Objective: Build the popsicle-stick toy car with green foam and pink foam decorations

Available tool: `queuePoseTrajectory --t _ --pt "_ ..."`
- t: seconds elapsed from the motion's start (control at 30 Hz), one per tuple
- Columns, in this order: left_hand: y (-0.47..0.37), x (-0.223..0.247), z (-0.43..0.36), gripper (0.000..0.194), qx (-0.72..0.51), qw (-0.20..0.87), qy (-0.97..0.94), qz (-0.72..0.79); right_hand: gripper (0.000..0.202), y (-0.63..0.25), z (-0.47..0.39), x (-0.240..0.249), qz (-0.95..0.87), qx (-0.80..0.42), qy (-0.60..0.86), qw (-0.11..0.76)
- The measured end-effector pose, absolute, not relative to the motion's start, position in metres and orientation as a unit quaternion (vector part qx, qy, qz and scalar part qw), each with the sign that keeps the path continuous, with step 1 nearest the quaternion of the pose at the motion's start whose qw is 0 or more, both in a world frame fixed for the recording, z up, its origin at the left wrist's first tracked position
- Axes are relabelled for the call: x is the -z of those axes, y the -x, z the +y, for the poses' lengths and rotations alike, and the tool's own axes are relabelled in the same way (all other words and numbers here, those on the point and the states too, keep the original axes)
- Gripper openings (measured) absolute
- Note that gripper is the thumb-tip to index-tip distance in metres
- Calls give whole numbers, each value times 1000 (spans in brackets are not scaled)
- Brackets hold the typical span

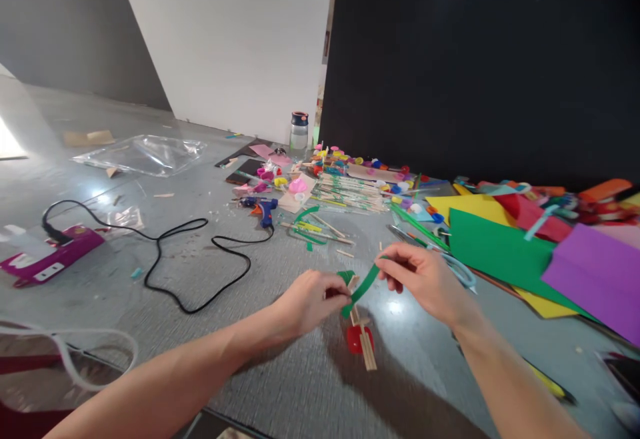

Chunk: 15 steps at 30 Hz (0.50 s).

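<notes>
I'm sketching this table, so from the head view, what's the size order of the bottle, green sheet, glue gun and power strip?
Green sheet
Power strip
Bottle and glue gun: too alike to rank; the bottle stands farther from the camera.

Left of you, black cable links blue glue gun [268, 213] to magenta power strip [53, 260]; clear plastic bag [145, 155] lies beyond. Lidded bottle [299, 133] stands near white panel [230, 39]. Right, purple sheet [595, 279] overlaps green sheet [500, 245].

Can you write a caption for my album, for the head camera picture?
Two bare hands stretch a green strip above thin wooden sticks.
</notes>
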<state>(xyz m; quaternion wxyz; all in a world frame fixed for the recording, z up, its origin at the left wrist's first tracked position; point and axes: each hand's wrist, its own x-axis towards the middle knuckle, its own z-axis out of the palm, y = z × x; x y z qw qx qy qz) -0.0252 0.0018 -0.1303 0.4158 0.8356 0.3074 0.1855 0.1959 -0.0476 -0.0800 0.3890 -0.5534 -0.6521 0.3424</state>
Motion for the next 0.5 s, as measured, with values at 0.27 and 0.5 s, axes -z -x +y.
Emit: queuePoseTrajectory --t 0.27,0.5 --pt "17 145 -2 19 -156 408 -825 359 15 -186 -28 90 -702 -292 560 328" --pt "12 144 -9 15 -141 345 -854 364 12 -187 -32 96 -716 -279 556 317"
